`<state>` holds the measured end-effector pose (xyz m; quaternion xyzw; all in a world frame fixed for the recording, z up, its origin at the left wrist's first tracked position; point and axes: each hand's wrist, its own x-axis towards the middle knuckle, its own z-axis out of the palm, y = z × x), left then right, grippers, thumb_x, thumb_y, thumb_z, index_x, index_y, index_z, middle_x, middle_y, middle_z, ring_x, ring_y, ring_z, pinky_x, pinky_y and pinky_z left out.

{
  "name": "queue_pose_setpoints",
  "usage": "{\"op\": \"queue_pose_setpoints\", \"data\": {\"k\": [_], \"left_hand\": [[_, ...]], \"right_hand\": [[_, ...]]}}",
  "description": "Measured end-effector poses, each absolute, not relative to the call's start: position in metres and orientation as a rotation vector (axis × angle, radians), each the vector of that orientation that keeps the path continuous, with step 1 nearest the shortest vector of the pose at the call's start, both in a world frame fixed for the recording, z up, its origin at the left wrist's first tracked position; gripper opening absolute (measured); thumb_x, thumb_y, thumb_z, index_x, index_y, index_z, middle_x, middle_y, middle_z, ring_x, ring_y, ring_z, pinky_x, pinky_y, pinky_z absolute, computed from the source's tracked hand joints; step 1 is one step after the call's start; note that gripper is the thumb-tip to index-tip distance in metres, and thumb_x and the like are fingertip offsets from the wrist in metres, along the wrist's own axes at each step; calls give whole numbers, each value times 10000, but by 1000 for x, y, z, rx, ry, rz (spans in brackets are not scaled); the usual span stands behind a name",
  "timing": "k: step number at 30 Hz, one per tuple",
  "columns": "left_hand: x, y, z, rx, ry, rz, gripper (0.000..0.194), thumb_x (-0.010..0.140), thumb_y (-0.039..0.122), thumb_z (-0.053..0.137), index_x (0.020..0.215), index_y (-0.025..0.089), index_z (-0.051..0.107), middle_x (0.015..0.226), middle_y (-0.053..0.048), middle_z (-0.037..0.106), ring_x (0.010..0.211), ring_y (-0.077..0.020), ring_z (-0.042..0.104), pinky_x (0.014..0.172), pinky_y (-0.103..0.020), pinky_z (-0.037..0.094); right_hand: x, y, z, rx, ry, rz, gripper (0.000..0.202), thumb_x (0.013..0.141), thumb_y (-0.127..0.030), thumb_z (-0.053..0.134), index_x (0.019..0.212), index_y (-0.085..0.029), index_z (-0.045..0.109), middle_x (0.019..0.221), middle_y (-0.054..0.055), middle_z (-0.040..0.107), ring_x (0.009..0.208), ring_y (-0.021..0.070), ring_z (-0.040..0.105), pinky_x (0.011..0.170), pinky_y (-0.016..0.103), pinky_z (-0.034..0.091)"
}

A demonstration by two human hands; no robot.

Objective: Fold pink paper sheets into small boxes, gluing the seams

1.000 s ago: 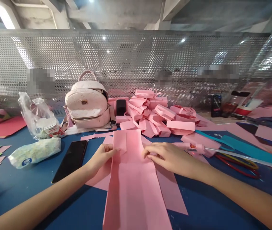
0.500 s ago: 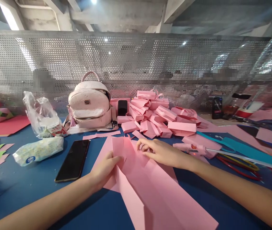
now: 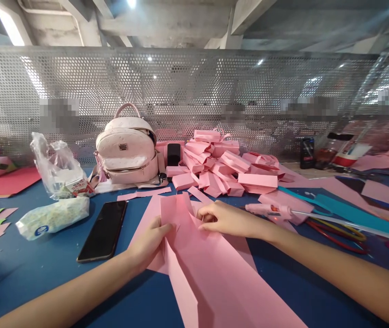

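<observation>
A long pink paper sheet (image 3: 211, 269) with folded-up sides runs from the middle of the table to the bottom of the view. My left hand (image 3: 153, 239) grips its left flap, thumb inside and the other fingers hidden behind the paper. At the right side, the curled fingers of my right hand (image 3: 220, 218) pinch the paper's edge near its far end. More flat pink paper (image 3: 146, 209) lies beneath it.
Behind is a heap of folded pink paper pieces (image 3: 215, 164). A backpack (image 3: 126, 148), black phone (image 3: 103, 231) and tissue pack (image 3: 55, 216) stand or lie left. A pink glue gun (image 3: 269, 210) and cables (image 3: 338, 233) are right. A perforated metal screen (image 3: 194, 86) stands behind.
My right hand has closed more onto the paper's right edge, which now stands up a little more. My left hand keeps its hold. The view has shifted slightly.
</observation>
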<state>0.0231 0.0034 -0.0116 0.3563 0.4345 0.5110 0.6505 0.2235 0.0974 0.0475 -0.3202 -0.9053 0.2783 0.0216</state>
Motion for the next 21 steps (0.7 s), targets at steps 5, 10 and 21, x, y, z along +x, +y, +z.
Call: {"op": "queue_pose_setpoints", "data": {"k": [5, 10, 21], "left_hand": [[23, 4, -15, 815, 1008, 1177, 289, 734, 254, 684, 990, 121, 672, 915, -109, 732, 875, -293, 698, 795, -394, 538], [23, 4, -21, 805, 1012, 1194, 274, 751, 308, 722, 968, 147, 673, 926, -99, 727, 923, -291, 694, 847, -399, 525], [24, 3, -20, 802, 1043, 1212, 239, 737, 269, 698, 941, 152, 657, 833, -75, 711, 838, -283, 697, 777, -398, 539]], "right_hand": [[223, 92, 55, -1022, -2857, 818, 205, 805, -221, 552, 663, -194, 406, 642, -54, 446, 581, 103, 397, 528, 246, 232], [224, 89, 56, -1087, -2938, 751, 289, 661, -191, 672, 776, -215, 408, 691, -61, 450, 580, 107, 398, 503, 243, 231], [224, 82, 58, -1113, -2893, 775, 297, 647, -115, 614, 741, -217, 352, 704, -64, 471, 608, 105, 419, 510, 232, 268]]}}
